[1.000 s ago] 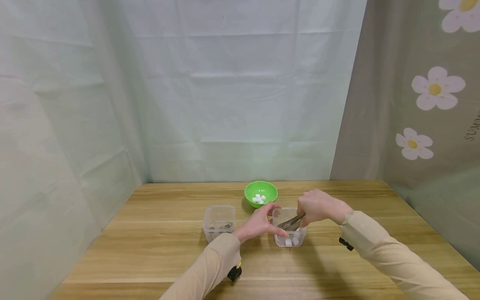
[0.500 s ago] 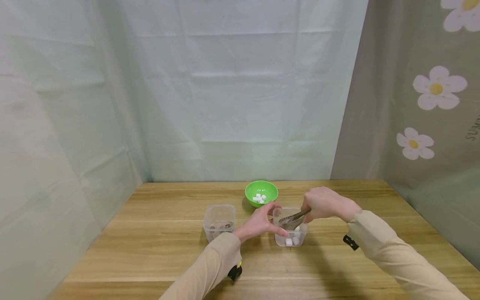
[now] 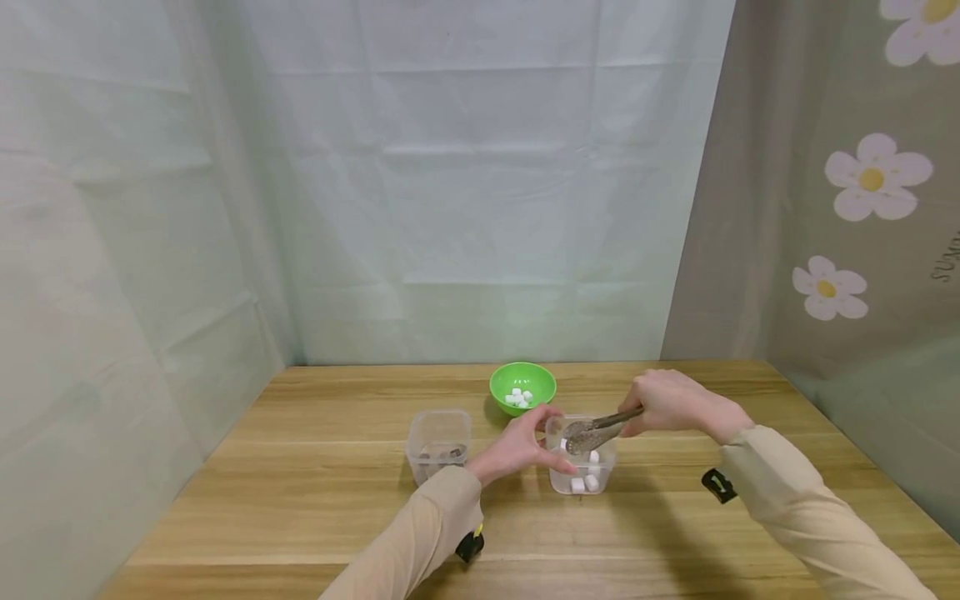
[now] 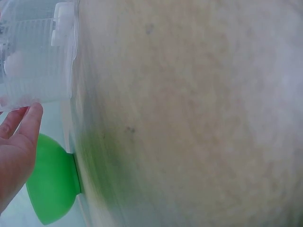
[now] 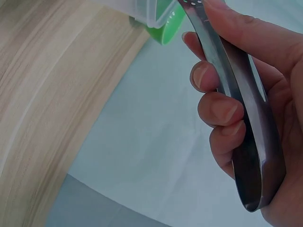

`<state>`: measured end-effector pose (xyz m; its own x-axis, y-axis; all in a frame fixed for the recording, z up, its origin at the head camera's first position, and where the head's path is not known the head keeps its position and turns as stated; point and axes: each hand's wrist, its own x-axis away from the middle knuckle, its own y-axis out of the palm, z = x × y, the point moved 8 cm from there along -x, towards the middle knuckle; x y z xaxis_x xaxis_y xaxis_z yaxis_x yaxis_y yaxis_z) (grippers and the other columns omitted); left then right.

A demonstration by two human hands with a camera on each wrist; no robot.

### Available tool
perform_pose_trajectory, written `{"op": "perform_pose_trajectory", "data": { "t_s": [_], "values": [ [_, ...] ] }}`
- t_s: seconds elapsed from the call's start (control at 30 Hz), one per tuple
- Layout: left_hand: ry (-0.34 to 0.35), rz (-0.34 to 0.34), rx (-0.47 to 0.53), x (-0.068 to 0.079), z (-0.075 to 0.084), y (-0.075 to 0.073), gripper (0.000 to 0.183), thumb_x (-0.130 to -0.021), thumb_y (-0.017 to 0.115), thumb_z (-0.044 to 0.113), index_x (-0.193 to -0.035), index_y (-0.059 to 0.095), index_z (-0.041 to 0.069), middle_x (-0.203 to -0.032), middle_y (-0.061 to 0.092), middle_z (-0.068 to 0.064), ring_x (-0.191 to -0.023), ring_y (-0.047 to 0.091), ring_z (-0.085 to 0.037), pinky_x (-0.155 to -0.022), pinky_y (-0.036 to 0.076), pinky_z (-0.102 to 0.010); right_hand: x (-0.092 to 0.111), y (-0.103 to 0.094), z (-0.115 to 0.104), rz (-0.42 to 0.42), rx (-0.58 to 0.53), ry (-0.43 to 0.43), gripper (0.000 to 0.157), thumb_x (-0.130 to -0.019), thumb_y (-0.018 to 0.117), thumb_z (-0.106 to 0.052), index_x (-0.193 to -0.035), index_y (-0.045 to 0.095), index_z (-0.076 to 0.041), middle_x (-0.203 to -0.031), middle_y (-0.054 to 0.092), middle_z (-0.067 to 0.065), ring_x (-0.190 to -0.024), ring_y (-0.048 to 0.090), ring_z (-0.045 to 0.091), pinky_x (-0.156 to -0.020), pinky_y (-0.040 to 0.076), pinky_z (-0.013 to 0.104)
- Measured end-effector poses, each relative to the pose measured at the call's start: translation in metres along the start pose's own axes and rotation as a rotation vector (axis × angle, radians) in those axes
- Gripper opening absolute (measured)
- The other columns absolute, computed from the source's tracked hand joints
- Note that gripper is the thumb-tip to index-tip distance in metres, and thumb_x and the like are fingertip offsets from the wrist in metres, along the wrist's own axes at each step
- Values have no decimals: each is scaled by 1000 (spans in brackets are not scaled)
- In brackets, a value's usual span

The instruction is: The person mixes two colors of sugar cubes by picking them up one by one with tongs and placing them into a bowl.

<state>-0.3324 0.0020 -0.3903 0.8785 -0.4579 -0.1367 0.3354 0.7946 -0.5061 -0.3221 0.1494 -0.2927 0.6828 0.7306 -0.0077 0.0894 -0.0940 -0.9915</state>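
My right hand (image 3: pixel 671 404) grips metal tongs (image 3: pixel 618 418) with perforated tips, its fingers curled round the arms in the right wrist view. The tongs' tips lie at the mouth of a clear plastic container (image 3: pixel 606 478) that has several white cube-like pieces (image 3: pixel 592 482) inside. My left hand (image 3: pixel 517 447) holds this container from the left, thumb on the near side and fingers on the far side. In the left wrist view its fingertips (image 4: pixel 33 116) press against the container wall. Whether a white piece is between the tongs' tips I cannot tell.
A green bowl (image 3: pixel 536 380) with several white pieces stands behind the container. Left of my left hand is a second clear container (image 3: pixel 438 422) with dark pieces in it. All stand on a wooden table (image 3: pixel 330 467), with pale curtains (image 3: pixel 480 208) behind.
My right hand has moved right and slightly up, drawing the tongs' tips up from inside the container towards its rim. The left hand and the container have stayed in place.
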Motion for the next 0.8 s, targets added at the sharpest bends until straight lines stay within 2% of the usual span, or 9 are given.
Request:
{"op": "perform_pose_trajectory", "data": {
  "t_s": [0.17, 0.33, 0.5, 0.73, 0.8],
  "values": [
    [3, 3, 0, 1, 0, 0, 83, -58, 85, 35, -127, 45, 15, -118, 49, 6, -105, 45, -14, -85, 38, -32, 4, -4, 6, 17, -20, 31, 6, -73, 74, -31, -74, 70, -27, -56, 46, -17, -49, 35, 4, -44, 30, 24],
    [-6, 2, -4, 2, 1, -1, 85, -58, 85, 35, -129, 44, 13, -119, 48, 5, -106, 45, -15, -86, 38, -33, 9, -10, 12, 29, -45, 63, 18, -74, 72, -36, -85, 73, -21, -66, 54, -17, -53, 40, 4, -47, 35, 26],
    [-1, 4, -18, 2, 1, -1, 88, -58, 84, 36, -131, 43, 8, -122, 48, 4, -108, 45, -16, -88, 38, -35, 14, -18, 21, 50, -58, 111, 31, -73, 73, -38, -93, 73, -14, -81, 64, -8, -60, 49, 4, -53, 40, 29],
    [-1, 2, -15, 1, 0, 0, 86, -58, 84, 36, -130, 44, 12, -123, 47, 4, -109, 44, -16, -89, 37, -35, 18, -25, 28, 61, -80, 154, 39, -73, 72, -39, -96, 72, -8, -91, 66, 3, -72, 59, 12, -59, 46, 33],
    [-4, 3, -9, 1, 0, 0, 85, -58, 84, 35, -129, 44, 13, -122, 47, 4, -108, 45, -15, -88, 38, -35, 18, -27, 30, 67, -92, 166, 38, -73, 72, -38, -96, 72, -7, -90, 66, 5, -66, 57, 11, -57, 44, 32]
  ]
}}
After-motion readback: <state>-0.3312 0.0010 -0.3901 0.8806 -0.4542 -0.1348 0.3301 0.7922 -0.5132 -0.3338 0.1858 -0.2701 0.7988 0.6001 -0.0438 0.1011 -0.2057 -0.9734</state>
